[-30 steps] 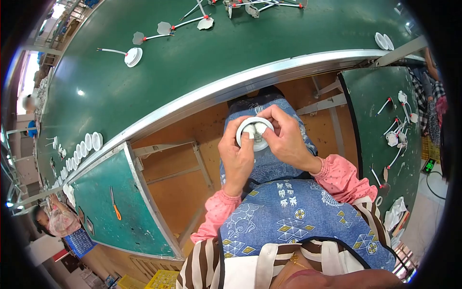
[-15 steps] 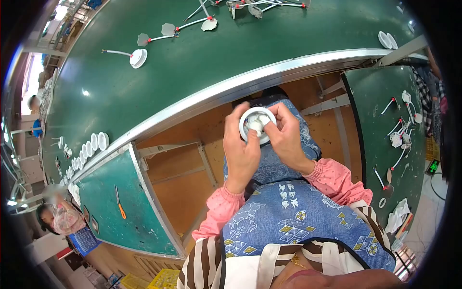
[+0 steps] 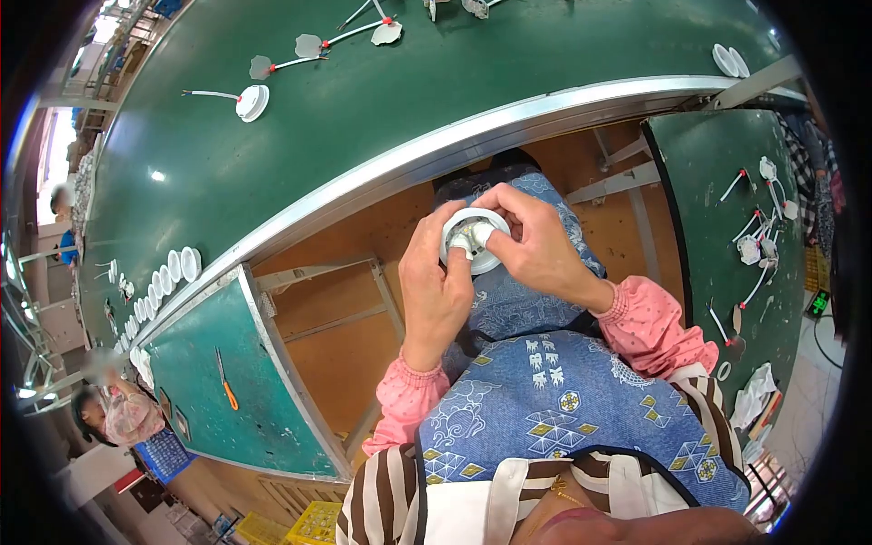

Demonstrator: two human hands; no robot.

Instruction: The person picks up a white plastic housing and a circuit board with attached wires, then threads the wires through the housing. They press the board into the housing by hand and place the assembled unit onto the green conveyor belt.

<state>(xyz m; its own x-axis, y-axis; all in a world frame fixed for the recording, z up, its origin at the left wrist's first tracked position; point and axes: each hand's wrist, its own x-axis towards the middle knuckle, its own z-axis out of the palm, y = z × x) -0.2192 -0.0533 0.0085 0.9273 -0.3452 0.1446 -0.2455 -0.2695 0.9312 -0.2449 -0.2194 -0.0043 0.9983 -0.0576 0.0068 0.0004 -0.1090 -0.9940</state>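
Observation:
A round white housing (image 3: 474, 214) is held above my lap, its open side facing up toward the camera. My left hand (image 3: 434, 282) grips its left side, with the thumb reaching inside. Around the right and far rim curl the fingers of my right hand (image 3: 538, 247), whose thumb also presses into the opening. Both thumb tips look white-covered. Small parts inside the housing are partly hidden by the thumbs.
On the green table (image 3: 363, 109) lie a white round lamp with a cable (image 3: 252, 104), wired discs (image 3: 309, 46) and a row of white housings (image 3: 173, 266). Orange-handled scissors (image 3: 229, 394) rest at left. More wired parts (image 3: 749, 248) lie on the right board. Another person (image 3: 127, 413) sits at far left.
Both hands and the housing have shifted slightly left and down. My right hand has turned further over the rim, and the thumbs are now apart inside the opening.

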